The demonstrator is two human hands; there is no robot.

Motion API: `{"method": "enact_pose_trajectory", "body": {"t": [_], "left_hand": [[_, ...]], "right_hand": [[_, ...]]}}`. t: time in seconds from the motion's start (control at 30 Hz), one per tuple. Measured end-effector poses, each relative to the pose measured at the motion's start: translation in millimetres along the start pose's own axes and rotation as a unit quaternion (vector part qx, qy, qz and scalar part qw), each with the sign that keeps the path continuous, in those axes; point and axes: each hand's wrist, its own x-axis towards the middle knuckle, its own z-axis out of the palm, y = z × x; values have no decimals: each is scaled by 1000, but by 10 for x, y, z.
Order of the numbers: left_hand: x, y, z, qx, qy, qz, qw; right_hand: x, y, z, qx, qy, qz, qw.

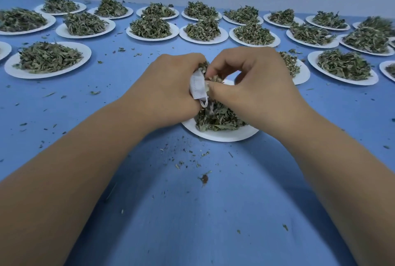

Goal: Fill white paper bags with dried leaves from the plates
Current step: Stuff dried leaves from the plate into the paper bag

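Left fingers [195, 58] clutch the paper bag [197, 86], right fingers [218, 90] pinching leaves [211, 78] at its mouth.

Both forearms bare, reaching fwd from the lower corners & converging at centre. L hand [171, 86]: knuckles up, fingers curled round a paper bag [197, 88], gripping it. R hand [254, 86]: right beside it, back of hand up, thumb & index bent inward, pinching dried leaves [210, 79] at the bag's mouth. Other R fingers curled under. Wrists approx straight, hands level w/ each other.
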Motion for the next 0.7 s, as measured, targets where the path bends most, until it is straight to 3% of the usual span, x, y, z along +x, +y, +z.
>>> {"method": "enact_pose_trajectory", "body": {"t": [0.23,0.43,0.7], "left_hand": [[10,-36,20,1,5,-1,1000],[14,-26,45,28,4,5,1000],[-5,-2,33,18,8,15,1000]], "right_hand": [[31,54,-98,66,-132,24,989],[46,27,-102,81,-36,3,996],[-1,-9,-51,59,-25,16,998]]}}
